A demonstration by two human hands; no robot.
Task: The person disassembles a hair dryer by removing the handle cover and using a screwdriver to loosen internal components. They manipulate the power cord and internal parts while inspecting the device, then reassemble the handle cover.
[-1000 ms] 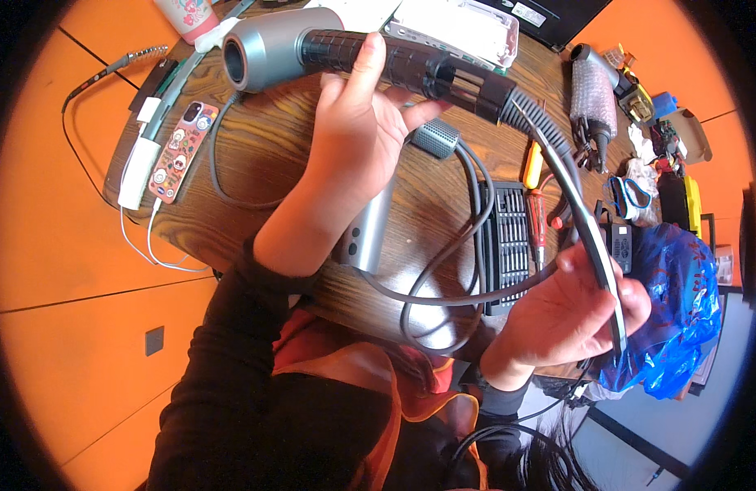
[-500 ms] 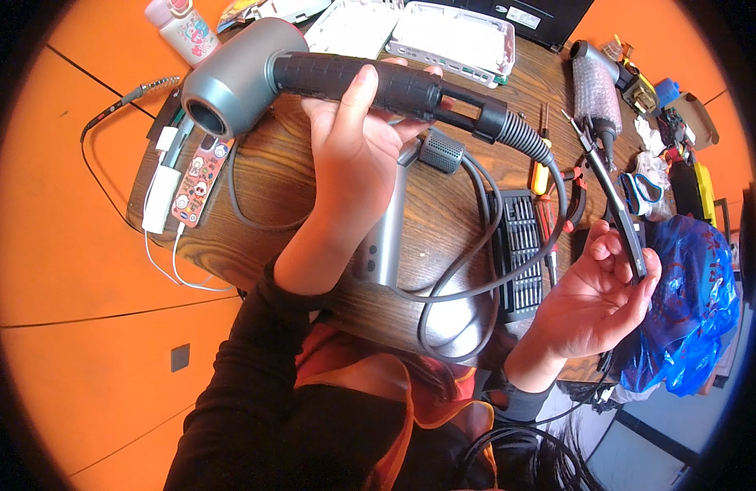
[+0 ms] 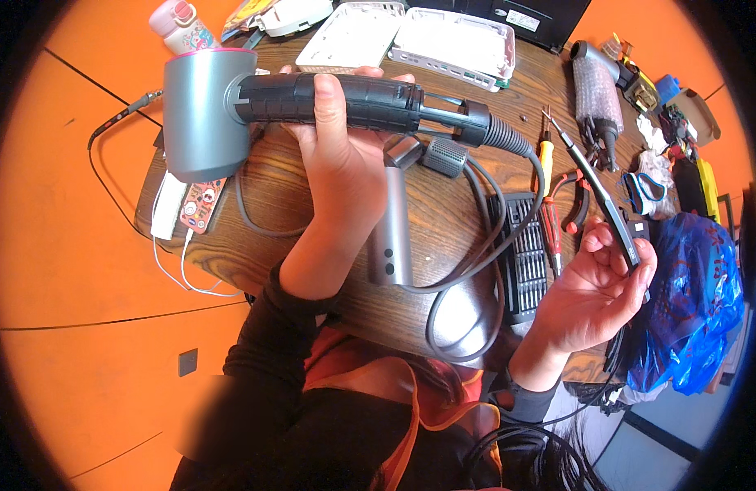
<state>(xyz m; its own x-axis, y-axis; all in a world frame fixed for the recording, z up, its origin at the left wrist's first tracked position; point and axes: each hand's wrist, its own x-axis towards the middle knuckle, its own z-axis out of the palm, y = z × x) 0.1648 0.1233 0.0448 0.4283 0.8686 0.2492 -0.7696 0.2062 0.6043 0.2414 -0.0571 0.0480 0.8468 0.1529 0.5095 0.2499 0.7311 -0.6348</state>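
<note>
"When you look at the containers, what does the black rectangular case (image 3: 506,263) hold?"

"Rows of slim metal bits (image 3: 530,274). Right of the case sits a crumpled translucent blue plastic bag (image 3: 687,303), contents unclear; beyond the case lie two shallow white plastic trays (image 3: 351,39)."

"And the grey-headed hair dryer (image 3: 353,102) with the black handle?"

"Up and left of the case, gripped by the left hand (image 3: 338,168) between thumb and fingers. Right of the case, the right hand (image 3: 595,299) pinches a slim black-and-silver pen-shaped tool (image 3: 604,192)."
</note>
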